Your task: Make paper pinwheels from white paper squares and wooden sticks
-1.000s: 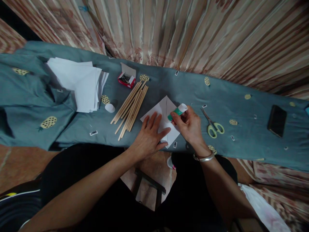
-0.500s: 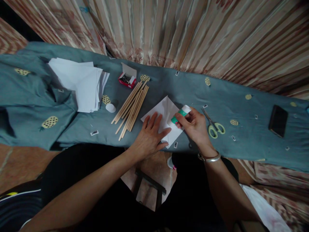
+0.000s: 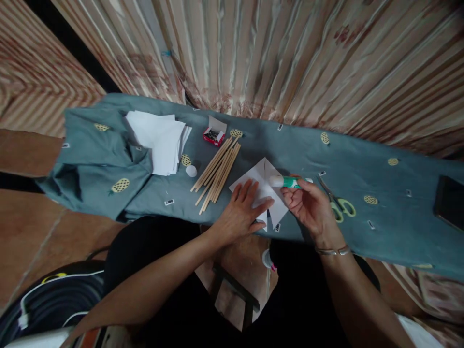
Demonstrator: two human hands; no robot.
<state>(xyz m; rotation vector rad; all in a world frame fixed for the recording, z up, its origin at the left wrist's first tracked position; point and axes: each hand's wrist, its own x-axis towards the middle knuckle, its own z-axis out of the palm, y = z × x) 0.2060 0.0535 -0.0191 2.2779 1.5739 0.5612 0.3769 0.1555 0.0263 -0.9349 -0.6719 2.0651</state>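
A folded white paper (image 3: 266, 186) lies on the blue-grey cloth (image 3: 380, 222) that covers the table. My left hand (image 3: 242, 211) rests flat on the paper's near corner, fingers spread. My right hand (image 3: 311, 207) holds a green and white glue stick (image 3: 286, 181) sideways, its white end pointing left over the paper's right edge. A silver bangle (image 3: 331, 251) sits on my right wrist.
A bundle of wooden sticks (image 3: 216, 169) lies left of the paper, with a white cap (image 3: 191, 171) beside it. Behind are a red box of pins (image 3: 213, 134) and a stack of white sheets (image 3: 161, 141). Green-handled scissors (image 3: 339, 203) lie right of my hand; a dark phone (image 3: 449, 202) lies far right.
My right hand has turned the glue stick from upright-tilted to lying sideways over the paper. The camera has swung left and pulled back. My left hand has stayed on the paper.
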